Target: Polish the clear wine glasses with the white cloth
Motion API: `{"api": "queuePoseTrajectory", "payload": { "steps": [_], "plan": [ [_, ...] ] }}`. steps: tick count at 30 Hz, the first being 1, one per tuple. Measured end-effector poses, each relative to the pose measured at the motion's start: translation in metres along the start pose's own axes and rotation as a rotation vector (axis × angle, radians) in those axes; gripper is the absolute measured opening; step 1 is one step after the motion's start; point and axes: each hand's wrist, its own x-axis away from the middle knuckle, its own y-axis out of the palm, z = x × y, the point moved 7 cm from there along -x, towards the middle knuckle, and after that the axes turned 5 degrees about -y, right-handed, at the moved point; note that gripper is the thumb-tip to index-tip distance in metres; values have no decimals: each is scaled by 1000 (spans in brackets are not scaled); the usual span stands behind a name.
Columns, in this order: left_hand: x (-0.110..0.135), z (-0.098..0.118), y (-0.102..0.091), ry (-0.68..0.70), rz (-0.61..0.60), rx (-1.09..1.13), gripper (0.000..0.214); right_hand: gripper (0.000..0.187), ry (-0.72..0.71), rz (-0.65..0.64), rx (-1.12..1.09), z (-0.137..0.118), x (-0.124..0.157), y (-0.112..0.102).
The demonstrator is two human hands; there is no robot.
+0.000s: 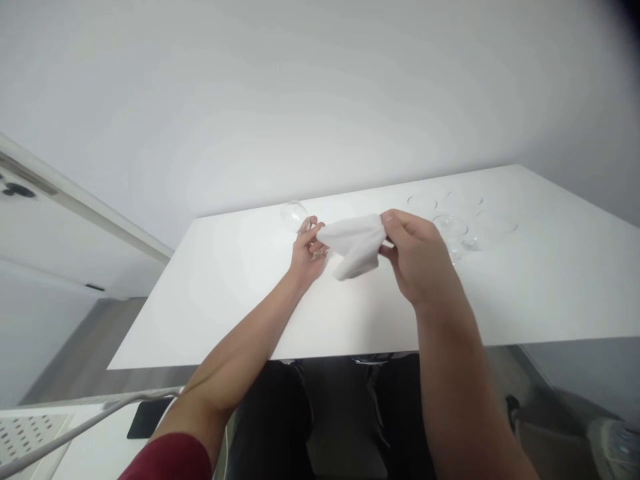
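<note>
Above the white table [230,287], my left hand [307,257] is closed around the stem of a clear wine glass [294,215]. The bowl tips away to the upper left, and part of the foot shows below the fingers. My right hand [415,253] pinches one end of a white cloth [355,243]. That cloth stretches across to my left fingertips and hangs in folds between both hands. Whether the left fingers also grip the cloth's edge, I cannot tell.
Several clear glasses [451,225] stand on the table's right part, faint against the white top and partly behind my right hand. A white wall [320,100] rises behind the table. A pale cable [95,420] runs at the lower left, near a white surface with a dark flat object [146,419].
</note>
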Motion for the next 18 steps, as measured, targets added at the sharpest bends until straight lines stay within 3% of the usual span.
{"api": "queuePoseTrajectory", "payload": {
  "steps": [2, 5, 9, 11, 14, 17, 18],
  "plan": [
    [0, -2, 0, -16, -6, -31, 28, 39, 108, -66, -197, 6, 1, 5],
    [0, -6, 2, -17, 11, -115, 29, 35, 141, -79, -273, 8, 1, 7],
    [3, -11, 14, -57, -77, -154, 29, 42, -6, 249, -97, 5, 2, -9],
    [5, -17, 19, -100, -142, -165, 34, 42, -81, 321, 58, 3, 3, -7],
    [8, -25, 18, -98, -174, -259, 42, 33, -112, 141, 149, 9, -1, 18],
    [11, -34, 13, -113, -138, -315, 39, 6, -89, -54, 71, 20, 0, 44],
    [12, -36, 10, -140, -113, -305, 38, 23, -74, -71, 40, 24, 0, 48]
  ]
}}
